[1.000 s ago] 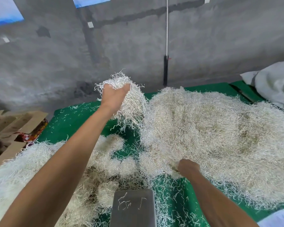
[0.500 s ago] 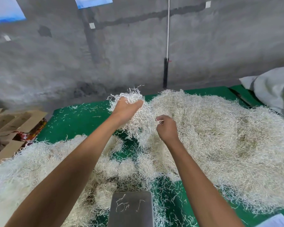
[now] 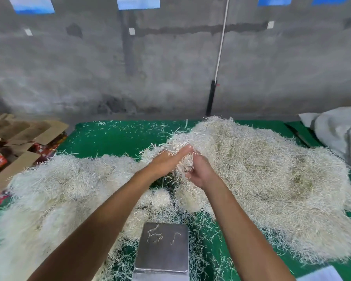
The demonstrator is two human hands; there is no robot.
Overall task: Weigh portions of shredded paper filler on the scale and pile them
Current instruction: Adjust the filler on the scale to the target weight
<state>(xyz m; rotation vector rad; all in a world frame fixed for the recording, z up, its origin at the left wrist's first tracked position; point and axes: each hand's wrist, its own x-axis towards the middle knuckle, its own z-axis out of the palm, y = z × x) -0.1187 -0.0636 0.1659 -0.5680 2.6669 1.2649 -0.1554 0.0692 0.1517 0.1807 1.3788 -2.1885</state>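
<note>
Broadly, green tabletop (image 3: pixel 114 136), strewn with loose strands. Large heap of shredded paper filler (image 3: pixel 272 179), right side, reaching the far edge. Second pile (image 3: pixel 55 191) of the same filler, left side, spreading to the near edge. Grey cloth bundle (image 3: pixel 336 132), far right. Cardboard boxes (image 3: pixel 22 138), far left, off the tabletop. Scale (image 3: pixel 163 248), steel platter, near centre, a few strands on it. Left hand (image 3: pixel 166 161) and right hand (image 3: pixel 201 171), palms facing, fingers curled round a small clump (image 3: pixel 183 165) pressed between them at the heap's left edge.
</note>
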